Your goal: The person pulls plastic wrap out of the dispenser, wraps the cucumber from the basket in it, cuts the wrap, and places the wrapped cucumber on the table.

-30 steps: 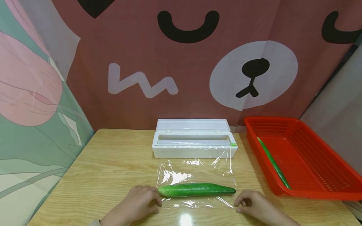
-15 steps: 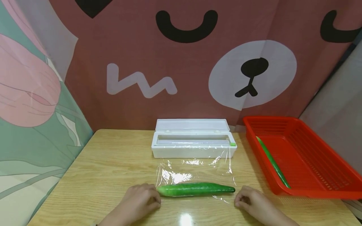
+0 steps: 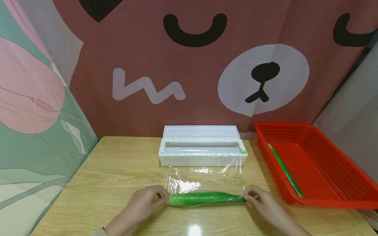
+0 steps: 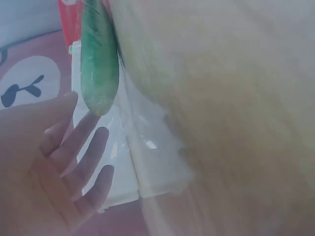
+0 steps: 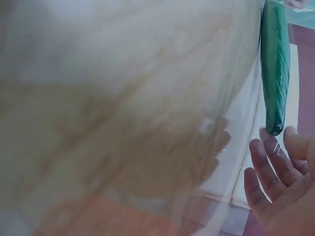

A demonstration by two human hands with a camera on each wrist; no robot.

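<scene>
A green cucumber [image 3: 206,198] lies crosswise near the front of the table, with clear plastic wrap [image 3: 187,187] drawn over it. That film runs back to a white dispenser box [image 3: 203,160], whose lid stands raised over the roll [image 3: 203,149]. At the cucumber's paler left end, my left hand [image 3: 144,203] pinches the film between thumb and forefinger. My right hand [image 3: 264,205] pinches it likewise at the dark, narrow tip. Both wrist views show the other fingers spread beside the ends of the cucumber.
To the right stands a red plastic basket [image 3: 336,203] with a long, thin green vegetable [image 3: 285,170] along its left wall. A printed curtain [image 3: 141,114] hangs right behind the wooden table [image 3: 118,164].
Both hands have risen slightly and moved back to the cucumber's ends. The wrap's front edge, earlier on the table before the cucumber, is now folded up over it.
</scene>
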